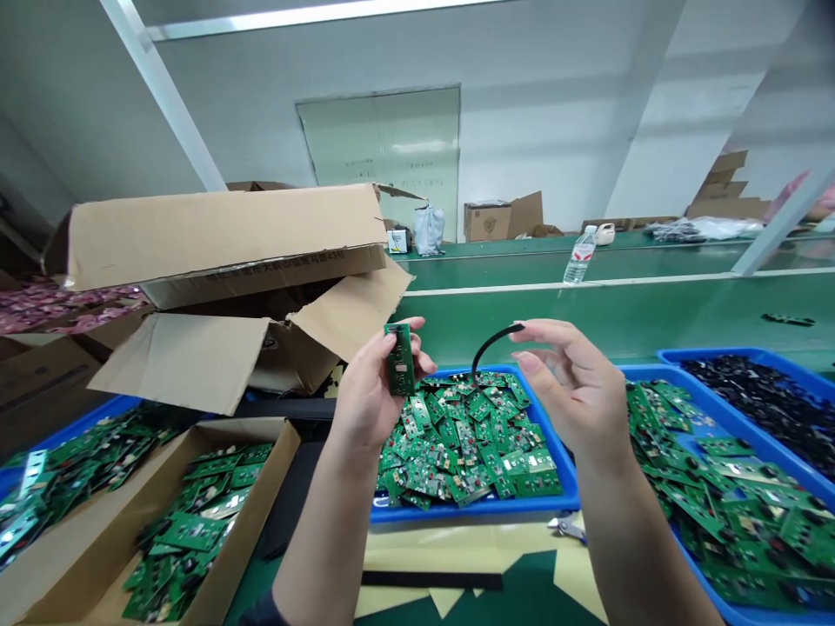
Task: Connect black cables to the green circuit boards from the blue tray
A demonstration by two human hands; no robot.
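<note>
circuit board (400,363) held upright is green, narrow and rectangular.

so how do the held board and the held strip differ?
The board is green with pale marks; the strip is plain black. The board is broad and straight-edged; the strip is thin and bent in an arc. The left hand grips the board near upright; the right hand pinches the strip by one end. Both are held up in the air.

the board (400,363) is green, the curved strip (490,340) black, trays (473,511) blue.
</note>
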